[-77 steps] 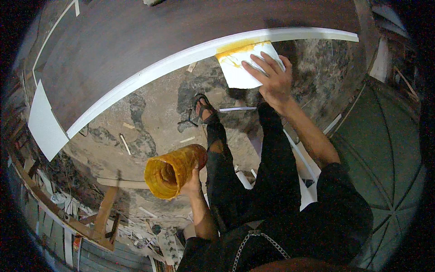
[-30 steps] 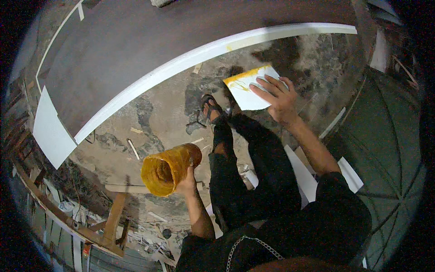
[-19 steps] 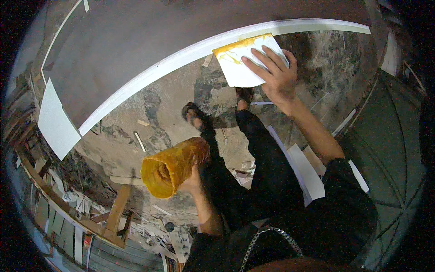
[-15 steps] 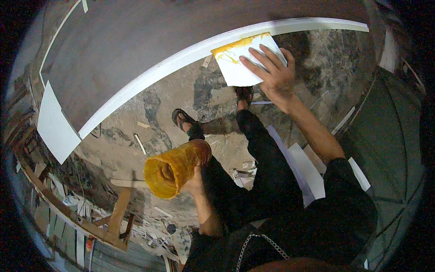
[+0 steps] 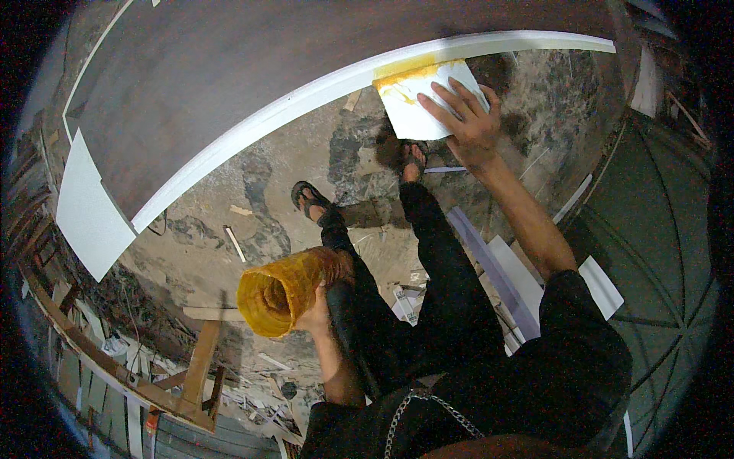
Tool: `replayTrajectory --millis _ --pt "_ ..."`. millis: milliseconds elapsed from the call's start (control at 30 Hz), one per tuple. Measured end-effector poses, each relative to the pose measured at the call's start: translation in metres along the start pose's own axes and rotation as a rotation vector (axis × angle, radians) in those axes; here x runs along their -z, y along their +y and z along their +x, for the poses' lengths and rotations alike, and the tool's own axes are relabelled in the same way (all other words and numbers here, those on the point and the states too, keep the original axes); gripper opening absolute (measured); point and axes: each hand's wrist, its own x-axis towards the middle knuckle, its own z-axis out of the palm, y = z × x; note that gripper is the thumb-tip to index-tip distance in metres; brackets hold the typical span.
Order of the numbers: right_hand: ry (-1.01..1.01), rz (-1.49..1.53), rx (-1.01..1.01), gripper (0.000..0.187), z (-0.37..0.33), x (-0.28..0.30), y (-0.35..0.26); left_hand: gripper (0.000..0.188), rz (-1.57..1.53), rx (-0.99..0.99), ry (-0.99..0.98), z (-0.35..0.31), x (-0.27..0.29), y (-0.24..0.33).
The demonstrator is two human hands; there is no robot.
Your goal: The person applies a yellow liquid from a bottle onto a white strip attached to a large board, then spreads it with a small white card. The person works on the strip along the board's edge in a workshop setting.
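Observation:
My left hand (image 5: 314, 312) is wrapped round a yellow, glue-smeared container (image 5: 306, 279), tilted so that its open mouth faces left. Inside it I see thick amber residue. My right hand (image 5: 472, 122) grips a white rectangular piece of sheet (image 5: 417, 115) with its fingers spread over the top face. Yellow glue coats the sheet's far edge, which lies against the white strip (image 5: 306, 93) along the curved edge of a large dark brown panel (image 5: 252, 61). A patch of yellow glue (image 5: 405, 63) shows on the strip beside the sheet.
A white offcut (image 5: 95, 206) juts from the panel's left corner. Scraps and a wooden frame (image 5: 200, 363) are at lower left. White and lilac strips (image 5: 489, 256) lie by my right leg. A dark green sheet (image 5: 650, 229) covers the right side.
My right hand has moved the white sheet a little to the right along the strip, and more yellow glue shows on the strip. The container has shifted slightly left and down.

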Motion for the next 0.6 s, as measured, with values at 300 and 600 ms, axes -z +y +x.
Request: replayTrajectory --millis 300,600 --pt "-0.007 -0.048 0.004 0.054 0.013 0.001 0.011 0.115 -0.029 0.109 -0.072 -0.005 -0.003 0.003" --pt "-0.099 -0.002 0.013 0.060 0.016 0.004 0.017 0.106 -0.098 0.168 -0.163 -0.007 -0.009 0.016"
